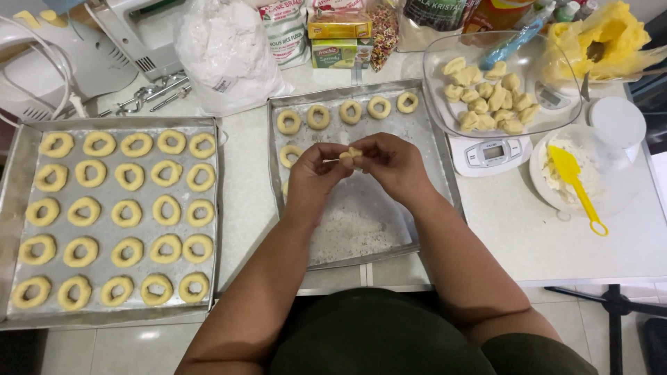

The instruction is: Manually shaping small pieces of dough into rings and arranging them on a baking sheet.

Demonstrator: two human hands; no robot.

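Shaping step: left hand (314, 175) and right hand (389, 161) each hold a pinching grip on 1 dough piece (350, 153), above the partly filled tray (431, 149). Judged next: close the ring, then seat it beside the dough rings (349, 111) without squashing

We see both hands meeting over the middle tray (431, 149): the left hand (314, 177) and the right hand (390, 161) pinch a small piece of pale dough (349, 154) between their fingertips, held just above the tray. Behind them lie five dough rings (349, 112), four in a row along the far edge and one beneath it at the left (another is partly hidden by the left hand). To the left, a second tray (19, 149) holds rows of rings. At right, a clear bowl (438, 97) of dough lumps sits on a white scale (490, 153), beside a yellow spatula (575, 179).
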